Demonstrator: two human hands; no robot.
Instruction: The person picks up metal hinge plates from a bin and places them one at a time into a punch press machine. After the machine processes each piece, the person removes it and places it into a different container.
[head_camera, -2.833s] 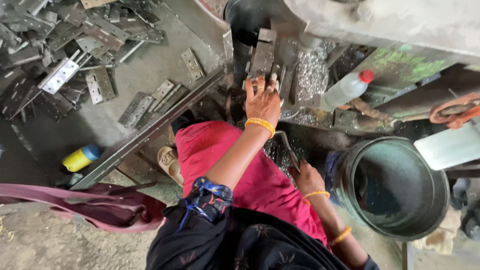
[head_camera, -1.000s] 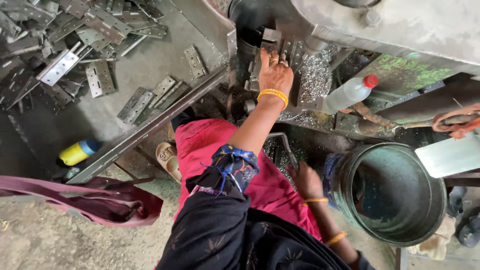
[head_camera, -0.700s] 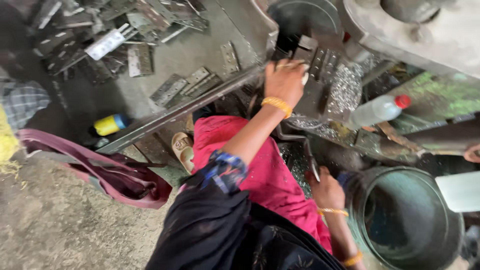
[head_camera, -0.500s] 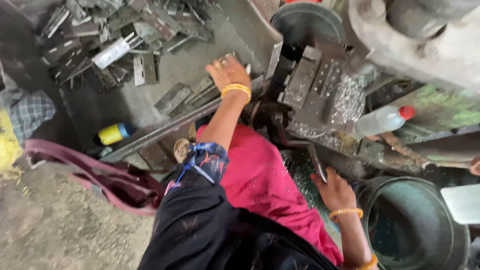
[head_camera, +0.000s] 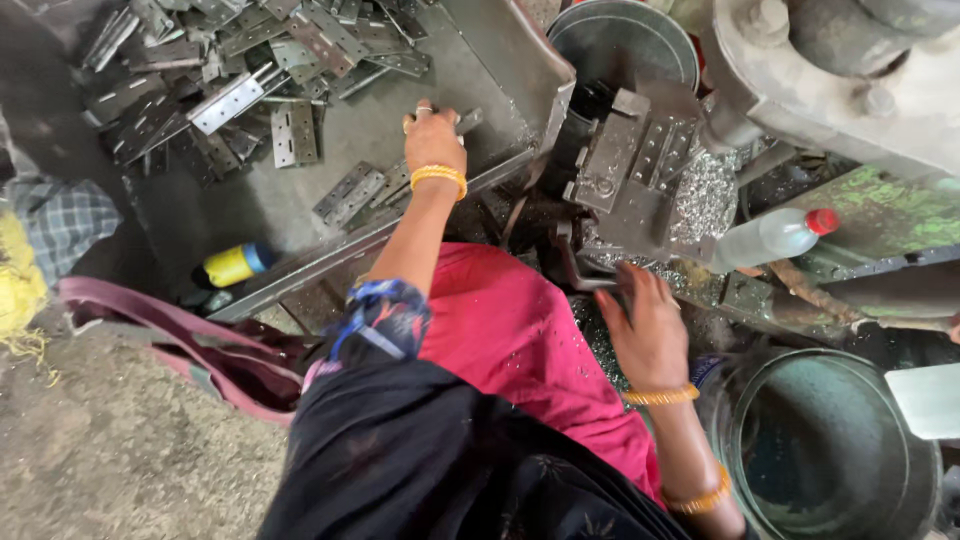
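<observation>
My left hand (head_camera: 435, 142) reaches out over a grey metal tray (head_camera: 300, 195) and closes down on a flat metal hinge plate (head_camera: 467, 119), whose end sticks out past my fingers. More hinge plates (head_camera: 350, 193) lie just left of that hand, and a heap of them (head_camera: 230, 60) fills the tray's far left. My right hand (head_camera: 648, 325) rests with fingers spread at the foot of a dark press block (head_camera: 635, 170), beside a black curved lever (head_camera: 572, 262). It holds nothing. My red-clad knee (head_camera: 510, 340) lies between both arms.
A clear plastic bottle with a red cap (head_camera: 770, 238) lies right of the press, by a patch of metal shavings (head_camera: 700, 195). A green bucket (head_camera: 830, 450) stands at lower right, a round metal pail (head_camera: 620, 45) at top. A yellow can (head_camera: 235, 265) and pink cloth (head_camera: 180, 340) lie at left.
My left hand has left the press block and swung left onto the tray, coming down on a hinge plate. My right hand has risen toward the press base. The view has shifted left.
</observation>
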